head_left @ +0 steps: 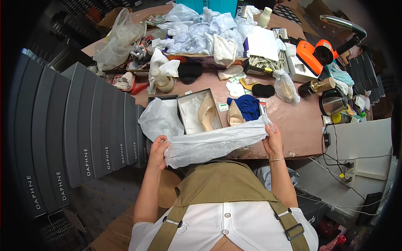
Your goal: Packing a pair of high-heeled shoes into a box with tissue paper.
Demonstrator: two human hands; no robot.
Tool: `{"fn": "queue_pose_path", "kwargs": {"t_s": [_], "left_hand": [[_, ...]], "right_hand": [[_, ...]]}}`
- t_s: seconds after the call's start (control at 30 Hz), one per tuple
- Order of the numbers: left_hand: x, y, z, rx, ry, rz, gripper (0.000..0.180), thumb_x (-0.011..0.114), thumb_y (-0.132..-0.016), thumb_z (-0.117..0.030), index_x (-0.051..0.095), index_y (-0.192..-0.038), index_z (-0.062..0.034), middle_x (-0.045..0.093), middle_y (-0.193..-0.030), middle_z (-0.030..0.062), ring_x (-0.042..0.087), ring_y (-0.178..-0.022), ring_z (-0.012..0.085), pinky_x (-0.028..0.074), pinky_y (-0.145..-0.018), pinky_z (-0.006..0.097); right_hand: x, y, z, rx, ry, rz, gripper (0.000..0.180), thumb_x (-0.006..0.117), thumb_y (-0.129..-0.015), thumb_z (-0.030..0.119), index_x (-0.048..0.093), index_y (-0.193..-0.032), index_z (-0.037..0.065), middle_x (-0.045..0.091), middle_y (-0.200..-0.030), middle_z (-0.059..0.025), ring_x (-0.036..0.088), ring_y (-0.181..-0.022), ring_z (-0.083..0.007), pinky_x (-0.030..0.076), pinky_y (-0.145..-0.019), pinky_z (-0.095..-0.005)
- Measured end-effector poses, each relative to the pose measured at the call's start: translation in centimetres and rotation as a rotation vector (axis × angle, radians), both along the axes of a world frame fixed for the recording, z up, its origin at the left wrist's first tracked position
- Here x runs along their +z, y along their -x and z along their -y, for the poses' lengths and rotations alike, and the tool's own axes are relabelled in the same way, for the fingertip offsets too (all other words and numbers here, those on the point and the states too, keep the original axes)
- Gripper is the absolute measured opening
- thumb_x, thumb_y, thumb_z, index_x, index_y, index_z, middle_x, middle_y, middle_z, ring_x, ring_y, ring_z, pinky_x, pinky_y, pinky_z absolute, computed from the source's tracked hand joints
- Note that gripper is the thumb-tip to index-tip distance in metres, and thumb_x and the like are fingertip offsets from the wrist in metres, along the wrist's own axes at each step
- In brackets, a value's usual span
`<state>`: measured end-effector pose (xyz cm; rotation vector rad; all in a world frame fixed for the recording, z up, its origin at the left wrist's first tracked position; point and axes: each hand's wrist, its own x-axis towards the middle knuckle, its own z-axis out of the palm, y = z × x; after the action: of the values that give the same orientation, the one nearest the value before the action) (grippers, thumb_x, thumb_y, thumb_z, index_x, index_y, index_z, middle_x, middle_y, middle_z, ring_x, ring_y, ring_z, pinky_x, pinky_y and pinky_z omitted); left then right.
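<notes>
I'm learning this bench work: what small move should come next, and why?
Probably bring the sheet over the loose shoe: the left hand and right hand hold it spread nearby, and that shoe looks unwrapped beside the box, while the other shoe lies inside.

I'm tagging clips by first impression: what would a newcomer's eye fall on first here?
Probably the crinkled white sheet, stretched between the left hand and the right hand, on the near side of the open shoebox. The row of dark gray boxes lining the left side would likely come next, then the bright orange device at the upper right.
</notes>
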<state>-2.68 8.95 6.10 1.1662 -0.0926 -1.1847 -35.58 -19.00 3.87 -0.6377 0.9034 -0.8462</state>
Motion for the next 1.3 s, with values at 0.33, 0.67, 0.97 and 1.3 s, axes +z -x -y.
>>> {"fn": "queue_pose_path", "kwargs": {"t_s": [0.33,0.67,0.97,1.3], "left_hand": [[-2.6,-1.3,-3.0,-0.189,-0.381,0.578,0.027,0.066,-0.082,-0.004,0.059,-0.108,-0.0015,0.061,-0.111,0.0080,0.057,-0.095,0.0148,0.045,-0.083,0.027],[-1.0,-1.2,0.1,0.253,-0.068,0.364,0.019,0.050,-0.090,-0.002,0.061,-0.105,-0.0009,0.062,-0.099,0.0078,0.060,-0.090,0.0176,0.047,-0.084,0.029],[2.0,-2.9,0.9,-0.073,0.010,0.167,0.012,0.055,-0.086,-0.008,0.062,-0.090,0.0012,0.061,-0.084,0.0061,0.058,-0.081,0.0138,0.045,-0.072,0.022],[4.2,-1.5,3.6,-0.330,-0.060,0.734,0.026,0.054,-0.080,0.003,0.064,-0.104,0.0032,0.061,-0.101,0.0045,0.055,-0.091,0.0102,0.043,-0.080,0.022]], "right_hand": [[0.3,1.6,0.2,-0.017,0.006,-0.011,0.022,0.059,-0.090,0.007,0.054,-0.111,0.003,0.063,-0.102,-0.0070,0.063,-0.089,-0.0155,0.053,-0.076,-0.0316],[-0.2,2.3,0.5,-0.014,0.105,0.007,0.018,0.057,-0.090,0.006,0.054,-0.108,0.005,0.063,-0.098,-0.0048,0.062,-0.085,-0.0131,0.053,-0.075,-0.0290],[-0.7,4.1,1.7,0.046,0.073,-0.072,0.018,0.051,-0.091,0.004,0.054,-0.109,0.006,0.062,-0.101,-0.0061,0.062,-0.086,-0.0146,0.054,-0.072,-0.0302],[7.3,-5.3,1.7,0.790,1.015,-0.608,0.044,0.065,-0.083,0.016,0.053,-0.123,0.001,0.055,-0.125,-0.0190,0.055,-0.113,-0.0287,0.042,-0.095,-0.0356]]}}
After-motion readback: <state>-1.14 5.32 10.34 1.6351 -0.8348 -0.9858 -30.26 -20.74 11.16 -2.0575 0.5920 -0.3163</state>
